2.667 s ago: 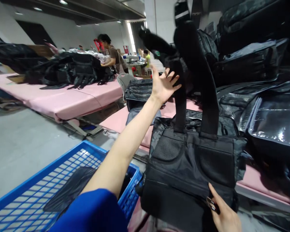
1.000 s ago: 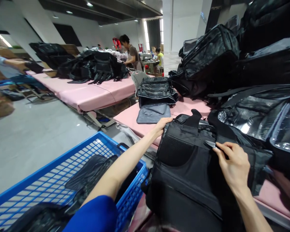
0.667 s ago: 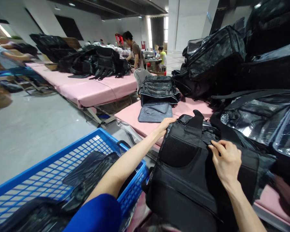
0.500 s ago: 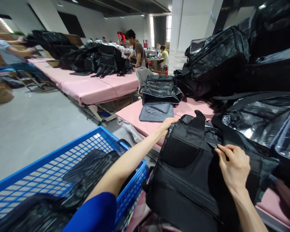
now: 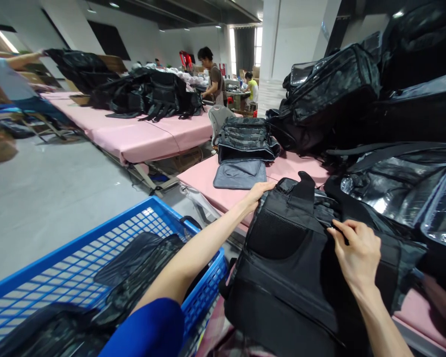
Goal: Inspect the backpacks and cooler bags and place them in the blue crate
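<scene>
A black fabric bag (image 5: 293,277) with mesh pockets and two straps leans on the pink table edge (image 5: 223,196) right in front of me. My left hand (image 5: 259,192) reaches across and curls its fingers over the bag's top left corner. My right hand (image 5: 357,255) rests on the bag's front by the base of the right strap. Its thumb and forefinger are pinched together there, and whatever they hold is hidden. My blue sleeve (image 5: 148,329) shows at the bottom.
A blue mesh crate (image 5: 82,263) holding plastic-wrapped dark bags stands at the lower left. Wrapped black bags (image 5: 394,114) are stacked high on the right. An open grey-black bag (image 5: 245,141) lies farther along the table. Other people (image 5: 215,79) work at distant pink tables.
The bag's straps, held up 2.7 s ago, now lie down. My left hand dropped to the bag's top corner, and my right hand rose from its bottom edge to the strap base, where it pinches.
</scene>
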Action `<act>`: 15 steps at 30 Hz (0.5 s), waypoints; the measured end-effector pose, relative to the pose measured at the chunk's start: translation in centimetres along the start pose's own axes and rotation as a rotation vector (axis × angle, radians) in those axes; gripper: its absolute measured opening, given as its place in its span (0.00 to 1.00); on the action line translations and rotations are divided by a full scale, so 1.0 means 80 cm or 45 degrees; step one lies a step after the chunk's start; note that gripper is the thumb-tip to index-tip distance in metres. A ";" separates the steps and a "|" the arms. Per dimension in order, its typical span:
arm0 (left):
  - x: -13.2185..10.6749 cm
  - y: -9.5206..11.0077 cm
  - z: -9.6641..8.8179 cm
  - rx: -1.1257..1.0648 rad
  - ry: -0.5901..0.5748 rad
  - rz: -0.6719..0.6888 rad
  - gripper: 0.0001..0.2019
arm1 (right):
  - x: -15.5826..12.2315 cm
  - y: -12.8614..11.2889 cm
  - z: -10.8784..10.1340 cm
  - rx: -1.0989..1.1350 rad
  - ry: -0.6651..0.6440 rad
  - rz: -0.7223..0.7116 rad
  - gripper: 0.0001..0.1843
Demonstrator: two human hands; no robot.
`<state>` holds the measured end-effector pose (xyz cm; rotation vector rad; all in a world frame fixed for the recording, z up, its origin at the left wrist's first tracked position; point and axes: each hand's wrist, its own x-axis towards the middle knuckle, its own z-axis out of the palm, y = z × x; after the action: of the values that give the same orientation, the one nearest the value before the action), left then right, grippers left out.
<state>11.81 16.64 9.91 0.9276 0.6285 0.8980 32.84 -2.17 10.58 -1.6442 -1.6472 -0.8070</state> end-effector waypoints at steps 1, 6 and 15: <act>-0.001 0.001 0.001 0.021 0.000 0.005 0.14 | 0.001 -0.001 0.001 -0.006 -0.014 -0.002 0.09; 0.000 0.003 0.002 0.134 0.017 0.025 0.17 | 0.004 0.002 0.007 0.094 -0.037 0.014 0.08; 0.003 0.009 0.005 0.853 0.089 0.598 0.07 | 0.013 0.013 0.014 0.087 -0.070 -0.021 0.08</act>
<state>11.96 16.88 10.67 1.6988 0.8079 1.1623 33.85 -0.62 10.73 -1.6200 -1.7094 -0.7113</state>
